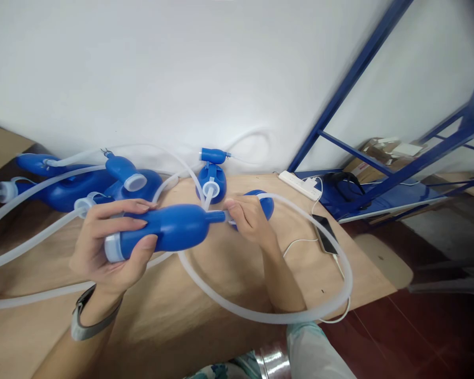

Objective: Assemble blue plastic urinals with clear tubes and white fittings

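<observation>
My left hand [106, 237] is wrapped round a blue bottle-shaped piece [177, 227], held level above the table. It has a translucent collar [114, 247] at its left end and a narrow neck [215, 216] pointing right. At the neck's tip, my right hand [249, 217] pinches with thumb and finger; a whitish bit shows there, but most of it is hidden. Behind the right hand lies a blue part [265, 205] with a white hose [345, 263] looping from it round the right forearm.
Several blue units with white hoses [31, 237] lie at the left. Another blue unit [217, 176] stands by the wall. A power strip [299, 185] and a phone [324, 234] with a cable are on the table's right. A blue metal frame [351, 79] rises beyond.
</observation>
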Motion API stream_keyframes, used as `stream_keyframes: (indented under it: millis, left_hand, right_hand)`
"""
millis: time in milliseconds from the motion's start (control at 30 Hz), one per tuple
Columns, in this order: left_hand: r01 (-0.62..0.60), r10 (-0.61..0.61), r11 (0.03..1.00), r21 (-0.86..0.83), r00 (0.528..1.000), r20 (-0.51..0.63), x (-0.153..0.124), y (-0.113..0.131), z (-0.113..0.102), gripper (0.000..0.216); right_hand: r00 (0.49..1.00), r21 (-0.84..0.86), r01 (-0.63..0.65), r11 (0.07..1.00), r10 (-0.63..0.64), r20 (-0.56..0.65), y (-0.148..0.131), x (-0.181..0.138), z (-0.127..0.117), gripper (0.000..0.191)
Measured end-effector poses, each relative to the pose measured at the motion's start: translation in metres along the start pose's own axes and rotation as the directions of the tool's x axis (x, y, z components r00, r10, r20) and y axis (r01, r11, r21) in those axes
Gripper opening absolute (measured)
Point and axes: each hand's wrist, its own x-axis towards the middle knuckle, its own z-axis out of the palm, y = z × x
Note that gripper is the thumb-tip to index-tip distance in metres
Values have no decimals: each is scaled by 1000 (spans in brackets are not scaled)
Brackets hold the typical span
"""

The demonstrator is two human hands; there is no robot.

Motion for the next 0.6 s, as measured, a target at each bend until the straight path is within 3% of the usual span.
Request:
stream_keyframes:
  millis: [100,200,433,600]
  left_hand:
    - [0,1,1000,10,996,-94,8,12,-3,9]
    - [-38,40,999,25,997,-60,12,16,-4,13]
    - [-262,265,959,104,964,-12,14,15,-4,27]
    - [-243,246,959,145,969,1,15,21,-2,25]
  right_hand:
    - [999,-51,33,998,-33,-14,1,-3,1,56]
    - [997,-126,32,992,-41,-65,1,-3,3,56]
    - [981,-366,80,927,-139,-139,9,1,13,54]
    - [981,-430,75,900,-145,-131,14,2,16,51]
